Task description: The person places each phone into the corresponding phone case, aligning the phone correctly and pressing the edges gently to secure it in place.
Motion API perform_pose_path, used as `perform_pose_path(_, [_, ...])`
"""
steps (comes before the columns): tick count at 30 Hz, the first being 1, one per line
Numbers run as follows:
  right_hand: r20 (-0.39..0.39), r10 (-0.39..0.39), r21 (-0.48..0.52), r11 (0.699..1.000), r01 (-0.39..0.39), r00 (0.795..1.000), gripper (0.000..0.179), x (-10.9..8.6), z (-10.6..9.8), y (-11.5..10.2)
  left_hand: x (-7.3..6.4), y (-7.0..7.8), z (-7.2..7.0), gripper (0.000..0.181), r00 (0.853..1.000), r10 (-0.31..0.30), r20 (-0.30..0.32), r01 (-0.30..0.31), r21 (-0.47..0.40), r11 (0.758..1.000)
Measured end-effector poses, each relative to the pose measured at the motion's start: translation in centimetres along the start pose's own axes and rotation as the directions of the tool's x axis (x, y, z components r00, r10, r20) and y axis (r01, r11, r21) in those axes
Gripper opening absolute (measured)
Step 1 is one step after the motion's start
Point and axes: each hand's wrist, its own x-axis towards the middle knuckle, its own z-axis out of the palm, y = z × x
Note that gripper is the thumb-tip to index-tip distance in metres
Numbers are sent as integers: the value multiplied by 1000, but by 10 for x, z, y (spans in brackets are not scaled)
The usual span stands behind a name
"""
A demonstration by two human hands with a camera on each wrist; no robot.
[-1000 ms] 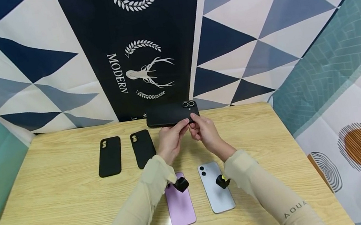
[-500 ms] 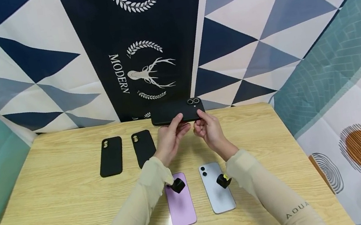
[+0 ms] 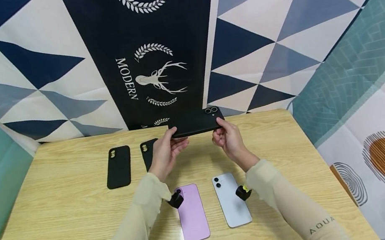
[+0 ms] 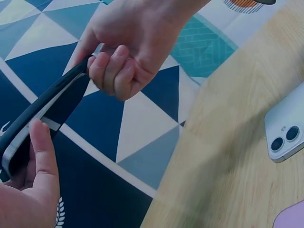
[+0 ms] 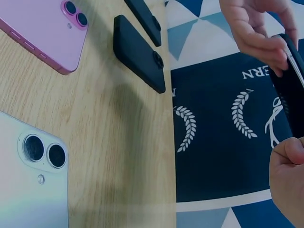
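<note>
A phone in a black case [image 3: 194, 122] is held level at the table's far edge, its camera side facing the head view. My left hand [image 3: 168, 150] grips its left end, thumb on top. My right hand [image 3: 232, 141] pinches the right end near the camera lenses, its other fingers curled below. A pale metal edge of the phone [image 4: 21, 142] shows along the black case in the left wrist view. Two black phone cases lie on the table: one [image 3: 118, 167] farther left, the other [image 3: 148, 155] partly behind my left hand.
A pink phone [image 3: 193, 217] and a white phone [image 3: 232, 202] lie camera side up near the middle of the wooden table [image 3: 61, 227]. Small black wrist cameras overlap them in the head view. A patterned cloth wall [image 3: 245, 22] stands behind the table.
My left hand has slid left from the middle to the left end of the cased phone. The phone and right hand have shifted a little to the right.
</note>
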Motion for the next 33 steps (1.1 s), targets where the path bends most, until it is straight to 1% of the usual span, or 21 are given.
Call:
perform_pose_path(3, [0,-5,1,1000,5,1000,50,0,-2,0,-1,0,-3,17,1000,-19,19,19,7,1000])
perform_pose_path(6, [-4,-20,17,1000,20,1000,50,1,-3,0,-1,0,-2,13,998,-34,46,35,-12,999])
perform_pose_path(9, [8,-31,30,999,31,999,51,1,-3,1,0,0,-1,13,997,-34,63,37,-46,998])
perform_pose_path(11, [23,-22,19,1000,22,999,52,1,-3,1,0,0,1,14,998,-23,62,27,-65,998])
perform_pose_path(13, [37,2,-7,1000,-2,999,53,0,0,3,0,-1,3,15,998,-7,64,11,-69,998])
perform_pose_path(15, [58,43,-47,998,-40,997,54,-2,5,5,0,-1,6,14,997,5,74,0,-67,998])
perform_pose_path(18, [108,111,-111,989,-99,988,52,-5,14,9,0,-3,11,14,995,10,101,-4,-57,998])
perform_pose_path(21, [154,131,-147,983,-108,979,48,-8,24,13,0,-5,13,16,993,8,119,-2,-51,999])
perform_pose_path(25, [163,102,-173,982,-73,981,45,-9,30,14,-1,-4,12,17,992,7,125,-4,-19,1000])
perform_pose_path(28, [160,99,-179,981,-70,982,44,-9,31,14,-2,-1,10,16,991,1,131,-7,47,999])
perform_pose_path(33, [152,114,-156,984,-90,982,44,-9,32,12,-2,5,6,22,990,-25,138,4,152,988])
